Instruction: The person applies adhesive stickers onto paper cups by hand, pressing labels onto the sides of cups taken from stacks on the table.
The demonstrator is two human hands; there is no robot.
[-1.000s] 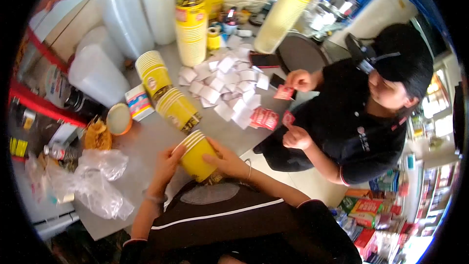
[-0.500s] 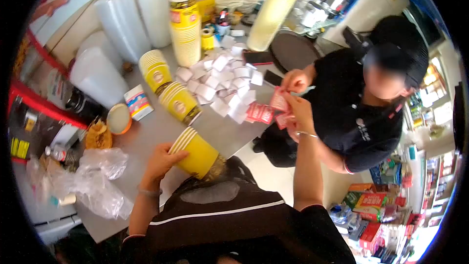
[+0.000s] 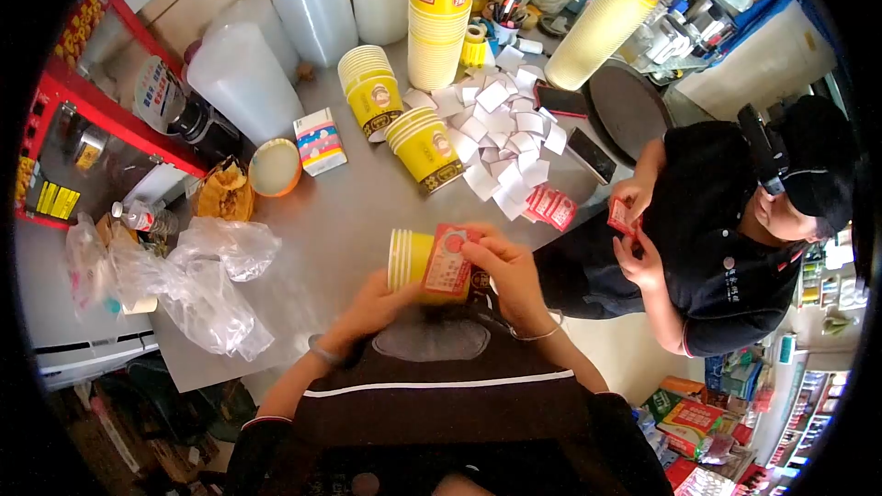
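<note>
Close to my body, my left hand (image 3: pixel 369 305) grips a short stack of yellow paper cups (image 3: pixel 399 262) lying on its side. My right hand (image 3: pixel 511 277) pinches the edge of a red printed label (image 3: pixel 447 264), which lies against the side of the outer cup. Beyond them on the table, a loose heap of white paper pieces (image 3: pixel 510 129) spreads out, with several red labels (image 3: pixel 551 207) at its near edge. Two more short cup stacks (image 3: pixel 424 149) rest left of the heap. At right, a co-worker's hands (image 3: pixel 641 262) hold another red label (image 3: pixel 622 217).
Tall cup stacks (image 3: pixel 439 32) stand at the back, near clear plastic lid stacks (image 3: pixel 308 0). A tissue box (image 3: pixel 320 142), a bowl (image 3: pixel 276 168) and plastic bags (image 3: pixel 216 285) sit at left. Phones (image 3: pixel 591 156) and a round dark tray (image 3: pixel 629 110) lie right, beside the co-worker.
My right hand has come back from the co-worker's hands with a red label, now against the cups. My left hand has moved the cups rightward in front of me. The view has shifted.
</note>
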